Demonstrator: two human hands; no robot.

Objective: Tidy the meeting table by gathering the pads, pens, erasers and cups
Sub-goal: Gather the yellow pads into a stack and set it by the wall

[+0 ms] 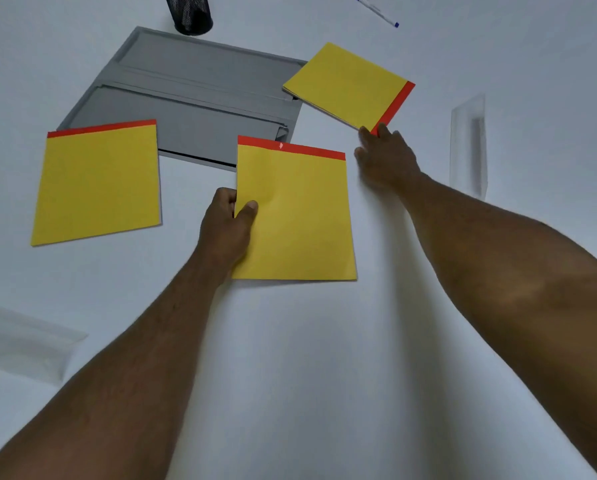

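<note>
Three yellow pads with red binding strips lie on the white table. My left hand (228, 226) grips the left edge of the middle pad (297, 216), thumb on top. My right hand (385, 157) reaches to the near corner of the far right pad (349, 84), fingertips touching its red strip; whether it grips the pad is unclear. The third pad (98, 183) lies alone at the left. A blue-capped pen (376, 10) rests at the far edge. A black mesh pen cup (189, 13) stands at the back.
A grey flat cable hatch (186, 98) is set in the table behind the pads; the right pad overlaps its corner. Pale reflections show on the table (290, 358) at the right and lower left.
</note>
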